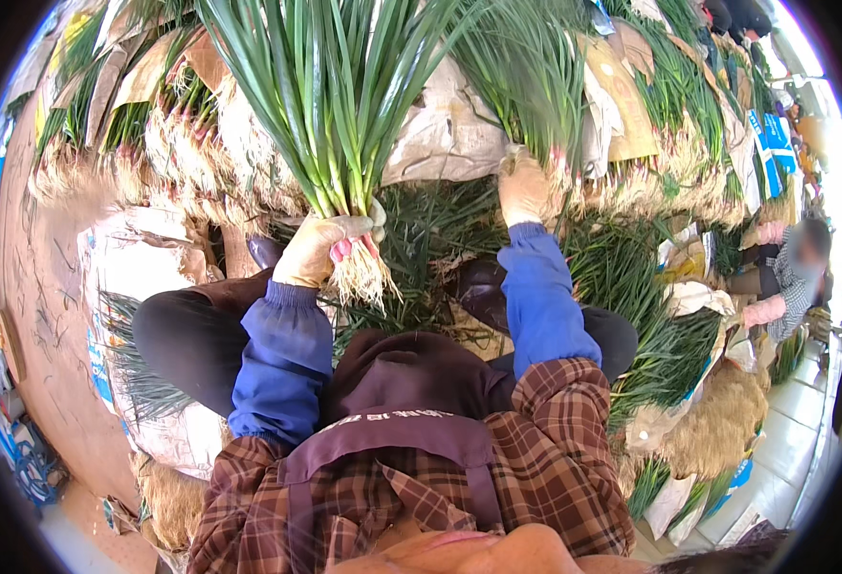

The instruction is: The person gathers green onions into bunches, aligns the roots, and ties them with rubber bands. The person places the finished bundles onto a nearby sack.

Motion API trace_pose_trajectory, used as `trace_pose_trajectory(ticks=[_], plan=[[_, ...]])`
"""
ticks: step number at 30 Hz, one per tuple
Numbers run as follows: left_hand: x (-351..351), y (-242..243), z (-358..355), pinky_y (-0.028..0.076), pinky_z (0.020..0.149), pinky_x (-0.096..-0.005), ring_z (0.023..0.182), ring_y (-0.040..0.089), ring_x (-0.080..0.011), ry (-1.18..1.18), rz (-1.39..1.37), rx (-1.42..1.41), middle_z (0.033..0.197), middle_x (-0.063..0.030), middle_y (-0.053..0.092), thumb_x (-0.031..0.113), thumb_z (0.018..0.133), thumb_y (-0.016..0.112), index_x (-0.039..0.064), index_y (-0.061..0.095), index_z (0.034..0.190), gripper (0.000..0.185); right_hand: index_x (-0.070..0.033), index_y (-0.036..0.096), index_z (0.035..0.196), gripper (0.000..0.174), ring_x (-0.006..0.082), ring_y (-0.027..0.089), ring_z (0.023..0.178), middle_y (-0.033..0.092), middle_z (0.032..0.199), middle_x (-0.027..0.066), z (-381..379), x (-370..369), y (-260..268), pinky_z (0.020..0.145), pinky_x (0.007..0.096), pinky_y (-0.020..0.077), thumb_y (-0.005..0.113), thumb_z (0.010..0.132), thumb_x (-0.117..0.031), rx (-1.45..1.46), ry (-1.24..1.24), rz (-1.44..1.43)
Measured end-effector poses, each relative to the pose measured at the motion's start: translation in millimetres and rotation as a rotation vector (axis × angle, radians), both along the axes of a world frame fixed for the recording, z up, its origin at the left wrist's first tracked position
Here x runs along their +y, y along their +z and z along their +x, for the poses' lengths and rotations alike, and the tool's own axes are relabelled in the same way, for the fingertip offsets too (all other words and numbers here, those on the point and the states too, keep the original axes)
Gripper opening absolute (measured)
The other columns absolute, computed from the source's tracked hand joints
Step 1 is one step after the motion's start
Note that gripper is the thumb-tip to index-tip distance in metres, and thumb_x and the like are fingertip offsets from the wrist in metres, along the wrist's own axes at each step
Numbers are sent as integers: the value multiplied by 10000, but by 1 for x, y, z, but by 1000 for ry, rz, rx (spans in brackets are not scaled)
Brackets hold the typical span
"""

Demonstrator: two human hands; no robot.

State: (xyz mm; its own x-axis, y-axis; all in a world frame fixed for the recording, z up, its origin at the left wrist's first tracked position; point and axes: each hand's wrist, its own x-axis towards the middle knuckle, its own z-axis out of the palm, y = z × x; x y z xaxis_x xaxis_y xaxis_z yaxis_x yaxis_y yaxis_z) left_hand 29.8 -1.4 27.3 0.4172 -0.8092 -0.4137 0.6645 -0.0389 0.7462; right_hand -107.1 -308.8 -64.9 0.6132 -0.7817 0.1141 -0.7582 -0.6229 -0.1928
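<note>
My left hand [324,244], in a pale glove, is closed around the lower stems of a bunch of green onions [338,136]. Its long leaves point away from me, and the reddish bulbs and pale roots hang below the fist. To the right, my right hand [523,188], also gloved, touches the base of another bundle of green onions [546,107] beside its roots. Whether its fingers grip any stems cannot be told. Between the hands lies a crumpled white sack [449,133].
Root-end bundles [191,147] line the far side, with more at the right [679,158]. Loose green leaves [435,229] cover the ground between my shoes. White sacking [148,265] lies at the left. Another person [786,280] sits at the far right beside a leafy heap [650,323].
</note>
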Motion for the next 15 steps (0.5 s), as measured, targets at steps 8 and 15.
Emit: trace_pose_trajectory(ticks=[8, 15], plan=[[-15, -52, 0, 550, 715, -317, 744, 645, -221, 163, -36, 421, 833, -92, 645, 59, 805, 651, -1, 618, 1074, 278, -120, 670, 1056, 259, 254, 670, 865, 692, 958, 124, 25, 20, 38, 743, 375, 529, 582, 923, -325, -58, -10, 649], [-21, -73, -21, 504, 891, -298, 1072, 631, -217, -122, -140, 193, 844, -185, 696, 85, 857, 598, -88, 671, 912, 196, -91, 567, 851, 138, 295, 596, 692, 573, 766, 129, -30, 149, 69, 646, 365, 478, 662, 817, -186, -240, 732, 499]])
